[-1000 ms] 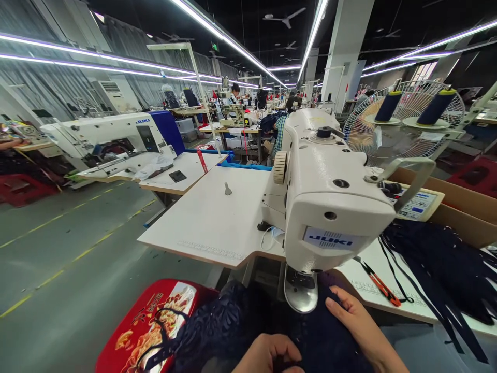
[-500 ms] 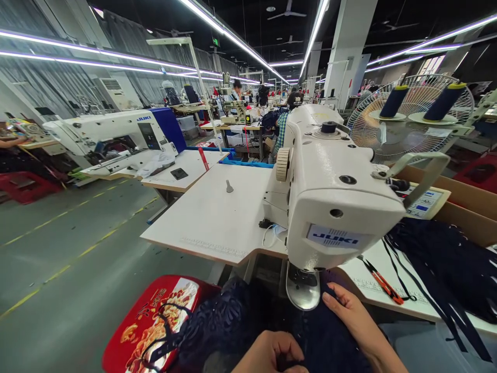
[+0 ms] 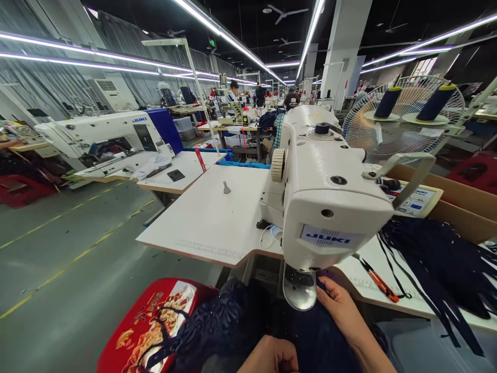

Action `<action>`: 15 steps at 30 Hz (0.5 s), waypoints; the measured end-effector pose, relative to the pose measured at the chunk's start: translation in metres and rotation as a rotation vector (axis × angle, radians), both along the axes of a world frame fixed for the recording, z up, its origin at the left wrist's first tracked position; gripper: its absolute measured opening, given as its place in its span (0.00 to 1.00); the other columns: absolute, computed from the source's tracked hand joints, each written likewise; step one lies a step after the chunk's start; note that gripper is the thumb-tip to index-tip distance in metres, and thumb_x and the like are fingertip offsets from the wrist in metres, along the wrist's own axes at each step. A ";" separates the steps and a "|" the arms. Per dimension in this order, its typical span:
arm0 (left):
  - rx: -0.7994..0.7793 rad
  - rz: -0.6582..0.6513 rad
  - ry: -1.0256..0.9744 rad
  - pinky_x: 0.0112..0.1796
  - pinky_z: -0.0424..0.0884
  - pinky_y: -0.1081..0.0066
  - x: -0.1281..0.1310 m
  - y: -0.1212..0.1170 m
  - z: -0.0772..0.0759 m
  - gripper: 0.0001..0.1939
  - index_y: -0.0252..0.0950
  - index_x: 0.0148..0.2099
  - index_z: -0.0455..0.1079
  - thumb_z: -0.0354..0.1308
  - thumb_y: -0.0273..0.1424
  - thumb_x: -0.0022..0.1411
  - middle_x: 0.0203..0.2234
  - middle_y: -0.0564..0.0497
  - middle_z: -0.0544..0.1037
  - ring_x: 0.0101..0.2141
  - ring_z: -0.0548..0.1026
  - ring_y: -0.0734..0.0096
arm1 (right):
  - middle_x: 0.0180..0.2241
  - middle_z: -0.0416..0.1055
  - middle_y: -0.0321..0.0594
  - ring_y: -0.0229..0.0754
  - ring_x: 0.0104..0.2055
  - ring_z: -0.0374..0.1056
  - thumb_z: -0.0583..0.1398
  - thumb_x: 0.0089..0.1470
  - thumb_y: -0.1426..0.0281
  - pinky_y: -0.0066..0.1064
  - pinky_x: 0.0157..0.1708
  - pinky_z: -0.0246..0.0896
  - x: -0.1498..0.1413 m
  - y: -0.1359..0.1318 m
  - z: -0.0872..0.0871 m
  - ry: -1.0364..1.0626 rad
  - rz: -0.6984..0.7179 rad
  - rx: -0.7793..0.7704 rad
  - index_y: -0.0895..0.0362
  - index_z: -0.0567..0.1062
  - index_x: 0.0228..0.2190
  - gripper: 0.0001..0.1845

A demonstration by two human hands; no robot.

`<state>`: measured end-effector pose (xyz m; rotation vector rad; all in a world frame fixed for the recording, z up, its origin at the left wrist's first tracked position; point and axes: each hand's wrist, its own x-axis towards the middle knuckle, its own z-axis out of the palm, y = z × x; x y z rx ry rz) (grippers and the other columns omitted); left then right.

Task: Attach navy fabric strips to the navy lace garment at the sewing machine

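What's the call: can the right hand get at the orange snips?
Likely yes: the orange snips lie uncovered on the tabletop, but the right hand is on the navy fabric.

This is a sewing workshop: just beyond the fingers (image 3: 329, 285) stands a JUKI sewing machine (image 3: 330, 171), with 2 navy thread cones (image 3: 435, 103) farther right and another JUKI machine (image 3: 93, 132) far left.
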<state>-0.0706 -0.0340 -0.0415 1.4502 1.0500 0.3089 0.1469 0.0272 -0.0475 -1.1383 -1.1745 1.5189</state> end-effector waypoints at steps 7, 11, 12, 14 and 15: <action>0.197 0.075 0.027 0.39 0.67 0.69 -0.010 0.012 -0.002 0.18 0.37 0.35 0.71 0.63 0.47 0.54 0.35 0.47 0.72 0.35 0.70 0.64 | 0.45 0.75 0.41 0.57 0.55 0.62 0.66 0.46 0.61 0.44 0.55 0.51 0.024 -0.018 -0.007 -0.062 0.028 -0.132 0.51 0.80 0.39 0.16; 0.357 0.152 -0.065 0.55 0.59 0.63 -0.009 0.018 0.029 0.20 0.36 0.56 0.63 0.52 0.28 0.62 0.51 0.42 0.69 0.51 0.67 0.59 | 0.32 0.72 0.36 0.46 0.38 0.66 0.61 0.38 0.73 0.32 0.39 0.59 0.019 -0.024 0.001 0.009 0.195 -0.100 0.52 0.78 0.30 0.12; 0.330 0.083 -0.107 0.56 0.58 0.63 -0.006 0.019 0.033 0.26 0.37 0.59 0.62 0.55 0.23 0.57 0.51 0.44 0.71 0.50 0.68 0.60 | 0.28 0.69 0.34 0.42 0.33 0.64 0.60 0.36 0.76 0.29 0.33 0.57 0.015 -0.024 0.004 0.031 0.242 -0.086 0.53 0.77 0.27 0.12; 0.223 -0.047 -0.156 0.50 0.64 0.67 0.001 0.019 0.033 0.29 0.38 0.56 0.67 0.59 0.20 0.50 0.43 0.50 0.75 0.43 0.71 0.63 | 0.23 0.63 0.30 0.35 0.25 0.56 0.59 0.35 0.79 0.26 0.26 0.49 0.009 -0.024 0.007 0.064 0.298 -0.069 0.55 0.73 0.23 0.09; 0.165 -0.057 -0.147 0.43 0.67 0.71 0.004 0.020 0.028 0.23 0.38 0.50 0.72 0.58 0.21 0.50 0.37 0.53 0.76 0.37 0.71 0.67 | 0.21 0.60 0.29 0.34 0.23 0.52 0.59 0.36 0.79 0.25 0.24 0.45 0.008 -0.024 0.008 0.077 0.305 -0.063 0.55 0.71 0.22 0.07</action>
